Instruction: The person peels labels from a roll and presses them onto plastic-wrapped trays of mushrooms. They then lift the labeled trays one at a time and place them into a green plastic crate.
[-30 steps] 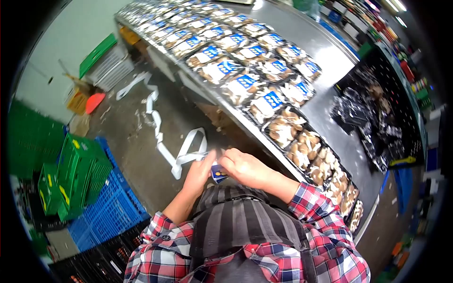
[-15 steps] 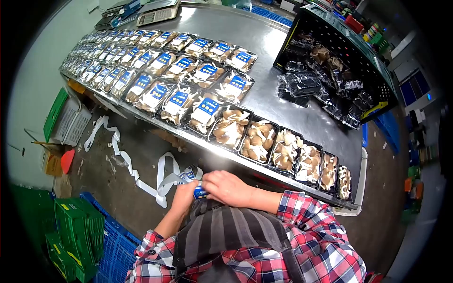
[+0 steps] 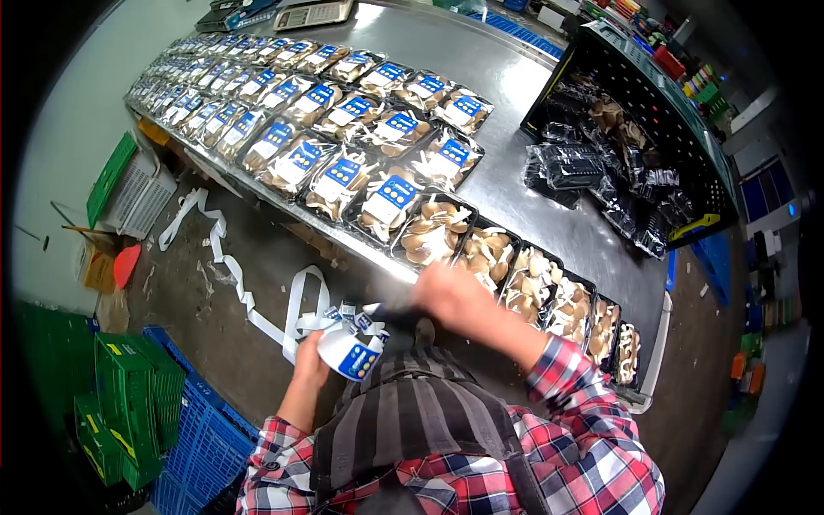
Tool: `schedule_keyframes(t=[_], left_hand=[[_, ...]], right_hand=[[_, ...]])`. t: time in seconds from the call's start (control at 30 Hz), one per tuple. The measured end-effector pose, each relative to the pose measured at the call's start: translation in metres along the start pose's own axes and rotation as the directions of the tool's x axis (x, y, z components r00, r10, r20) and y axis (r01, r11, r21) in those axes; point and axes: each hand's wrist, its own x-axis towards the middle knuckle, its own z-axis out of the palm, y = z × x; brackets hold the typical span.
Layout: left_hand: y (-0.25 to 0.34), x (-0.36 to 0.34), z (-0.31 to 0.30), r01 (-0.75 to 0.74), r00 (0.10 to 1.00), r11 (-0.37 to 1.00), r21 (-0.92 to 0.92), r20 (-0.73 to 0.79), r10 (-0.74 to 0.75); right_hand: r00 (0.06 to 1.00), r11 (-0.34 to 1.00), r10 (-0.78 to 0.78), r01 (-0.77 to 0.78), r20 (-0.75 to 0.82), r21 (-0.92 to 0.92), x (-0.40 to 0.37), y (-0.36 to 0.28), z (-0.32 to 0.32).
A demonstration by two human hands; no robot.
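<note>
My left hand (image 3: 311,362) is closed around a strip of blue-and-white labels (image 3: 350,354), which curls up in front of my apron. From it a long white backing strip (image 3: 249,300) trails down and away to the left over the floor. My right hand (image 3: 455,296) is smeared by motion over the near edge of the table, close to the open trays. At its fingertips a blurred flat piece (image 3: 396,300) looks like a label. The nearest unlabelled tray of mushrooms (image 3: 432,230) lies just beyond this hand. Beside that tray is a wrapped, labelled mushroom pack (image 3: 388,204).
Rows of labelled packs (image 3: 283,94) cover the left of the steel table (image 3: 493,184). A black crate (image 3: 635,77) on its side holds wrapped trays at right. Scales (image 3: 313,15) stand at the back. Green crates (image 3: 129,395) and a blue crate (image 3: 202,446) are stacked at lower left.
My right hand has left the label strip and moved up and right toward the trays, with a label-like piece at its fingers. My left hand keeps the strip, now opened out. The view shifted slightly.
</note>
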Motion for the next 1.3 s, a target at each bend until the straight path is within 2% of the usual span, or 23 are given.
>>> schedule_keyframes(t=[0.03,0.1,0.17,0.2,0.23,0.27,0.3,0.37,0.43,0.5,0.57,0.63,0.67,0.7,0.73,0.8,0.87,0.97,1.0,1.13,1.23,1.27,1.3], left_hand=[[0.011,-0.011,0.001,0.023,0.997,0.999,-0.043,0.076,-0.02],[0.028,-0.047,0.023,0.044,0.993,0.999,-0.004,0.11,-0.043],[0.025,-0.064,0.03,0.058,0.99,0.998,0.035,0.124,-0.062],[0.019,-0.068,0.023,0.075,0.978,0.981,0.181,0.18,-0.108],[0.019,-0.077,0.023,0.17,0.966,0.914,0.368,0.123,-0.229],[0.028,-0.096,0.039,0.232,0.929,0.907,0.351,0.197,-0.314],[0.034,-0.112,0.053,0.295,0.879,0.894,0.337,0.272,-0.393],[0.032,-0.117,0.047,0.266,0.868,0.887,0.378,0.306,-0.391],[0.028,-0.114,0.034,0.231,0.852,0.857,0.461,0.33,-0.407],[0.013,-0.092,0.004,0.202,0.835,0.796,0.571,0.324,-0.445],[-0.007,-0.07,-0.021,0.096,0.875,0.842,0.531,0.358,-0.326],[-0.005,-0.06,-0.018,0.069,0.956,0.762,0.644,0.175,-0.235],[0.002,-0.066,-0.001,0.011,0.971,0.822,0.569,0.191,-0.145],[0.001,-0.063,0.004,0.029,0.977,0.89,0.456,0.176,-0.122],[0.0,-0.059,0.005,-0.014,0.977,0.885,0.465,0.195,-0.087],[0.006,-0.057,0.009,-0.098,0.972,0.853,0.512,0.234,-0.029],[0.02,-0.068,0.023,-0.175,0.962,0.793,0.584,0.273,0.011],[0.03,-0.073,0.033,-0.419,0.884,0.484,0.768,0.467,0.025],[0.035,-0.076,0.04,-0.438,0.877,0.444,0.782,0.48,0.02],[0.027,-0.074,0.052,-0.484,0.868,0.502,0.717,0.467,0.17],[0.025,-0.07,0.066,-0.706,0.706,0.32,0.632,0.663,0.25],[0.024,-0.068,0.066,-0.56,0.823,0.415,0.717,0.54,0.178],[0.023,-0.064,0.068,-0.502,0.855,0.46,0.732,0.5,0.138]], right_hand=[[0.964,0.988,0.106,-0.074,-0.242,0.136,0.006,0.033,-0.003],[0.832,0.752,0.554,-0.507,0.013,0.422,0.033,0.059,-0.041],[0.856,0.785,0.515,-0.491,0.041,0.378,0.041,0.128,-0.033],[0.869,0.804,0.491,-0.477,0.055,0.355,0.045,0.154,-0.024],[0.881,0.822,0.468,-0.462,0.07,0.333,0.048,0.175,-0.015],[0.892,0.838,0.444,-0.447,0.086,0.312,0.052,0.185,-0.009],[0.894,0.885,0.449,-0.446,0.012,0.133,0.053,0.183,-0.004],[0.899,0.869,0.417,-0.437,-0.133,-0.231,0.051,0.166,0.006],[0.846,0.739,0.491,-0.53,-0.207,-0.416,0.052,0.147,0.006],[0.844,0.766,0.429,-0.529,-0.322,-0.365,0.046,0.129,0.004],[0.901,0.86,0.34,-0.413,-0.269,-0.298,0.04,0.087,0.008],[0.972,0.946,0.232,-0.232,-0.028,-0.228,0.028,0.05,0.029],[0.996,0.982,0.081,-0.076,0.023,-0.172,0.019,0.036,0.046],[0.984,0.998,-0.034,0.042,0.175,-0.041,0.017,0.008,0.051],[0.956,0.973,-0.23,0.221,0.18,0.07,0.012,0.006,0.072],[0.89,0.964,-0.265,0.239,0.37,0.115,0.009,-0.019,0.087],[0.864,0.932,-0.362,0.344,0.349,0.115,0.004,-0.025,0.099],[0.852,0.904,-0.421,0.421,0.312,0.07,0.0,-0.03,0.098],[0.875,0.915,-0.402,0.391,0.268,0.098,0.0,-0.032,0.092],[0.923,0.942,-0.335,0.329,0.188,0.065,-0.006,-0.025,0.08],[0.898,0.926,-0.373,0.378,0.232,0.024,-0.016,-0.015,0.084],[0.882,0.906,-0.4,0.422,0.251,-0.041,-0.017,-0.014,0.08],[0.877,0.897,-0.412,0.438,0.246,-0.056,-0.019,-0.014,0.077]])
